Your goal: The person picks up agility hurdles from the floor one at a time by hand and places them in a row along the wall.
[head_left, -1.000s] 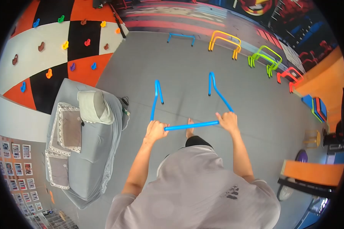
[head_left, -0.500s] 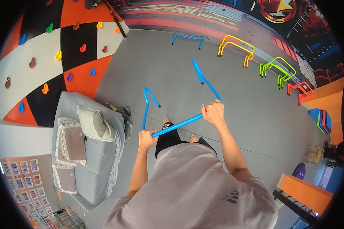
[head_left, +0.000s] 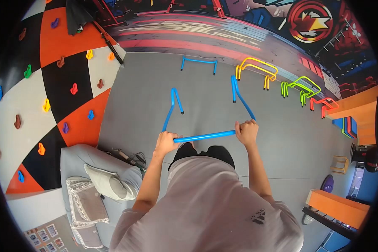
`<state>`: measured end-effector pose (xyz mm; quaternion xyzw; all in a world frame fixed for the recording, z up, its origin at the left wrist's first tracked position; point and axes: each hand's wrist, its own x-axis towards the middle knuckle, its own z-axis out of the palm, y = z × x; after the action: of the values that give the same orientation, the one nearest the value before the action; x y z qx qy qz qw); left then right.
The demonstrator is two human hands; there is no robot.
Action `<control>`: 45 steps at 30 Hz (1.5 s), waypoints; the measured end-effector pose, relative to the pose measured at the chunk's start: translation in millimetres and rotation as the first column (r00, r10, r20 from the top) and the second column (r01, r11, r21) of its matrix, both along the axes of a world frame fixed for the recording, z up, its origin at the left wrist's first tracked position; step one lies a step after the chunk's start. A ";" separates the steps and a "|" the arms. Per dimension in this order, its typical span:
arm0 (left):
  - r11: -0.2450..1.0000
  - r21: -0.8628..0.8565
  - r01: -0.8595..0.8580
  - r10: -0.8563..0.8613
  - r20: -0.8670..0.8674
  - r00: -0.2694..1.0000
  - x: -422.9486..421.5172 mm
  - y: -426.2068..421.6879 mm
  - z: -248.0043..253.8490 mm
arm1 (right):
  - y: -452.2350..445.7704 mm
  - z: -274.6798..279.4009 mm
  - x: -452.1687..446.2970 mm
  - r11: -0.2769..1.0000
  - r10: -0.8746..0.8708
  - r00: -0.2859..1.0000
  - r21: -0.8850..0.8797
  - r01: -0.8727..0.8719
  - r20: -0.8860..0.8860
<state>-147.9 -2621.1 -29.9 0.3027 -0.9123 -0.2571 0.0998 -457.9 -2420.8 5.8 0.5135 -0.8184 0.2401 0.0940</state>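
A blue hurdle (head_left: 206, 137) is held out in front of my body at about waist height, its crossbar nearly level across the view. At the bar's left end, my left hand (head_left: 166, 143) is wrapped round the tube. The right end is gripped by my right hand (head_left: 246, 132), with the thumb up. Both bent legs of the hurdle point away from me, and their black-tipped feet appear over the grey floor (head_left: 206, 101). My feet are mostly hidden below the bar.
Along the mural wall stand another blue hurdle (head_left: 199, 61), yellow hurdles (head_left: 258, 62), green hurdles (head_left: 300, 88) and red hurdles (head_left: 323, 102). A sofa (head_left: 132, 174) with cushions and cables beside it is at left, below a climbing wall (head_left: 71, 88). An orange-topped bench (head_left: 338, 208) stands at right.
The hurdle has gone from slanted to nearly level, still in both hands. The view has shifted, with the wall hurdles now nearer and the sofa lower in the picture.
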 end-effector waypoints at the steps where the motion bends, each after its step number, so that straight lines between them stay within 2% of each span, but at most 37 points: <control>1: 1.000 0.019 0.021 -0.021 0.005 1.000 -8.7 -19.9 3.9 | -15.7 -1.4 -5.7 1.000 -0.017 1.000 -0.009 0.017 0.005; 5: 0.995 0.060 0.083 -0.086 0.038 0.996 -45.7 -91.7 15.5 | -61.6 -18.3 -23.1 0.994 -0.107 0.993 0.010 0.107 0.052; 8: 0.990 0.059 0.128 -0.130 0.018 0.991 -81.3 -147.2 -1.6 | -100.2 -44.9 -50.3 0.987 -0.160 0.981 0.035 0.157 0.107; 11: 0.994 0.051 0.100 -0.107 0.148 0.983 -125.0 -201.6 -21.7 | -145.1 -72.1 -83.8 0.978 -0.199 0.968 0.085 0.188 0.150; 14: 0.982 -0.053 0.181 -0.176 0.100 0.979 -180.5 -265.2 -42.8 | -199.7 -106.1 -127.7 0.975 -0.218 0.942 0.098 0.199 0.254; 15: 0.982 -0.022 0.190 -0.184 0.151 0.971 -204.5 -288.5 -49.0 | -220.9 -118.6 -146.0 0.975 -0.219 0.929 0.095 0.199 0.299; 17: 0.983 0.037 0.182 -0.186 0.261 0.947 -250.5 -335.9 -57.4 | -265.2 -140.6 -184.3 0.965 -0.216 0.914 0.216 0.147 0.343; 20: 0.982 0.180 0.065 -0.112 0.268 0.957 -296.5 -400.2 -128.5 | -331.9 -183.6 -254.4 0.946 -0.145 0.887 0.323 -0.005 0.438; 23: 0.933 0.359 -0.029 -0.134 0.422 0.897 -346.3 -466.8 -206.4 | -379.6 -265.4 -310.9 0.918 -0.075 0.876 0.377 -0.126 0.476; 24: 0.896 0.441 -0.042 -0.183 0.453 0.872 -367.9 -488.7 -222.6 | -394.9 -280.7 -327.4 0.889 -0.126 0.849 0.439 -0.133 0.513; 26: 0.870 0.492 -0.014 -0.207 0.390 0.897 -400.1 -526.7 -266.7 | -426.0 -308.6 -367.2 0.803 -0.225 0.792 0.568 -0.179 0.568; 27: 0.848 0.527 -0.059 -0.220 0.450 0.865 -418.5 -542.6 -284.0 | -440.0 -315.7 -384.4 0.725 -0.279 0.786 0.657 -0.204 0.552; 29: 0.833 0.547 -0.084 -0.265 0.527 0.807 -457.2 -571.4 -311.6 | -455.0 -363.4 -415.3 0.670 -0.271 0.787 0.696 -0.258 0.554; 31: 0.848 0.529 -0.040 -0.274 0.500 0.822 -481.2 -593.8 -342.3 | -487.9 -384.6 -442.0 0.512 -0.333 0.800 0.808 -0.291 0.499; 32: 0.842 0.537 -0.052 -0.276 0.512 0.814 -494.7 -605.7 -349.8 | -503.9 -386.3 -459.3 0.483 -0.396 0.736 0.806 -0.342 0.549; 33: 0.839 0.541 -0.060 -0.277 0.519 0.809 -511.1 -618.6 -355.2 | -515.0 -399.5 -472.9 0.461 -0.408 0.741 0.821 -0.338 0.534; 34: 0.833 0.549 -0.072 -0.282 0.532 0.798 -519.6 -626.8 -362.3 | -526.3 -408.2 -481.9 0.472 -0.365 0.786 0.827 -0.306 0.500; 36: 0.859 0.511 -0.021 -0.275 0.497 0.823 -538.4 -647.6 -376.1 | -544.4 -416.3 -502.7 0.617 -0.394 0.756 0.760 -0.204 0.523; 38: 0.884 0.467 0.003 -0.242 0.453 0.858 -551.5 -666.1 -386.5 | -553.2 -440.1 -520.6 0.825 -0.247 0.786 0.548 -0.136 0.567; 41: 0.914 0.403 0.036 -0.238 0.464 0.854 -566.9 -693.3 -388.8 | -582.7 -430.2 -538.1 0.858 -0.193 0.793 0.492 -0.150 0.578; 42: 0.928 0.365 0.078 -0.239 0.422 0.874 -568.7 -700.7 -392.5 | -590.1 -430.0 -541.8 0.858 -0.202 0.780 0.491 -0.150 0.592; 45: 0.940 0.325 0.098 -0.247 0.454 0.856 -583.3 -720.1 -391.7 | -603.8 -431.2 -547.9 0.863 -0.232 0.741 0.485 -0.142 0.630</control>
<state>-731.2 -3341.2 -421.6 0.2851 -0.8834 -0.3115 -0.2031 -1005.7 -3024.6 -425.4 0.3777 -0.8425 0.1839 -0.3373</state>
